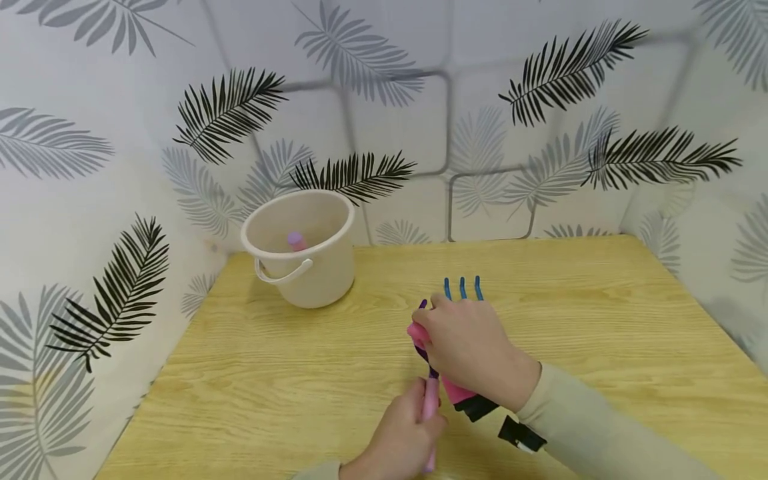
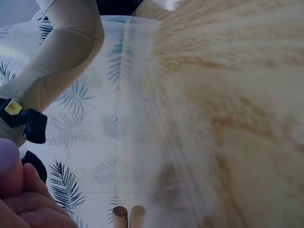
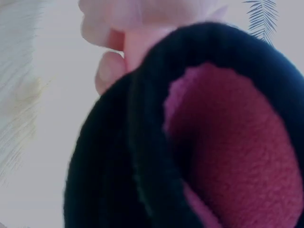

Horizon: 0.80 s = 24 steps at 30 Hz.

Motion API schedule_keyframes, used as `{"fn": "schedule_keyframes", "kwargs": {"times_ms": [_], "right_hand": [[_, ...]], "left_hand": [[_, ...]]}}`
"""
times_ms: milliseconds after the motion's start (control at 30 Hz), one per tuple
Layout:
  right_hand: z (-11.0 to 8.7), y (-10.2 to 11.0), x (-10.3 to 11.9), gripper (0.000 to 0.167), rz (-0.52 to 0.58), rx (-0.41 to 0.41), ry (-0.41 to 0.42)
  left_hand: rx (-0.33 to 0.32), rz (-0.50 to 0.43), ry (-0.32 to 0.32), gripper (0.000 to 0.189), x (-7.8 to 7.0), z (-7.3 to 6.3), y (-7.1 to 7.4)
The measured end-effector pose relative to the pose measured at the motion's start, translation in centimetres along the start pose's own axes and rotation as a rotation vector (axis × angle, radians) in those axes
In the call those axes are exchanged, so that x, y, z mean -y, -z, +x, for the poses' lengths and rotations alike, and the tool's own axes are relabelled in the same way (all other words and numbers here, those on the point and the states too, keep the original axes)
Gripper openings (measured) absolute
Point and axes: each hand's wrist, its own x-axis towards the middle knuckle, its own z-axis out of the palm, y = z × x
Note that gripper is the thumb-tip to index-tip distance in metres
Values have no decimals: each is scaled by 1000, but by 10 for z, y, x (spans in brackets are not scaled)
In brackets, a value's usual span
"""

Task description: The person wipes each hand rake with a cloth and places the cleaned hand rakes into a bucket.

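My left hand (image 1: 399,430) grips the pink handle (image 1: 431,400) of a small hand tool with a dark purple head (image 1: 433,373). Its rounded lilac end (image 2: 7,154) shows at the left edge of the left wrist view. My right hand (image 1: 471,343) holds a pink fleecy cloth (image 1: 417,333) around the purple head, most of which is hidden. Black edging (image 3: 109,161) on the cloth forms an open loop, with pink fleece (image 3: 237,137) inside, in the right wrist view. Just beyond my right hand, three blue prongs (image 1: 463,288) stick out.
A cream bucket (image 1: 318,280) stands at the back left of the wooden table (image 1: 270,387), its handle hanging at the front. Inside it shows a pink and lilac end (image 1: 297,241). Leaf-patterned covering (image 1: 396,127) rises behind the table.
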Motion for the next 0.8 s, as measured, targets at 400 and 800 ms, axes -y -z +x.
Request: {"fn": "schedule_keyframes", "kwargs": {"times_ms": [400,800], "right_hand": [[-7,14,-4,15,53,186,-33],[-13,16,-13,17,31,166,24]], "left_hand": [[-41,-19,-45,23,-8,7,9],[30,-35,-58,16,-5,3,2]]}}
